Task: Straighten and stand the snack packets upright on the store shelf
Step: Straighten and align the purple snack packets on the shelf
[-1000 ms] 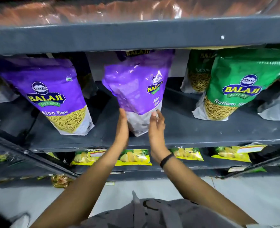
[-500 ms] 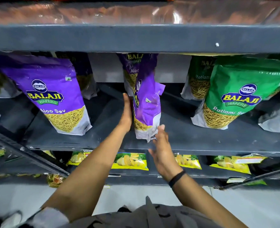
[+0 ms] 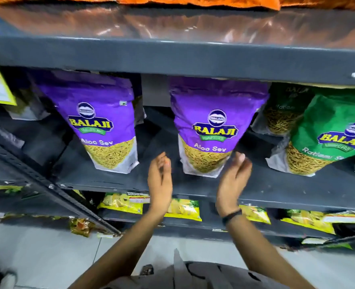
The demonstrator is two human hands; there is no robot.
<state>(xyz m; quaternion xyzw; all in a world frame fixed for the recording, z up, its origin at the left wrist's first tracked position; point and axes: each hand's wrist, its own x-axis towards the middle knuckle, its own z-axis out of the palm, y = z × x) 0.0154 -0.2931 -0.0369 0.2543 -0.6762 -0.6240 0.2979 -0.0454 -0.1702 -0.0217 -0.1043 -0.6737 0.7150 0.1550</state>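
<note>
While both hands [image 3: 161,180] [image 3: 233,180] are open and empty, the Aloo Sev packet [image 3: 212,126] stands upright on the dark grey shelf [image 3: 276,186], above a pale floor [image 3: 37,253].

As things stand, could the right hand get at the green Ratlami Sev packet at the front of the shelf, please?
Probably yes. The right hand is open beside the middle Aloo Sev packet, and only bare shelf lies between it and the green Ratlami Sev packet further right.

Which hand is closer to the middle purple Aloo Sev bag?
The right hand. Its fingertips reach the bottom right corner of the middle purple Aloo Sev bag. The left hand hovers open, left of the bag, with a gap between.
</note>
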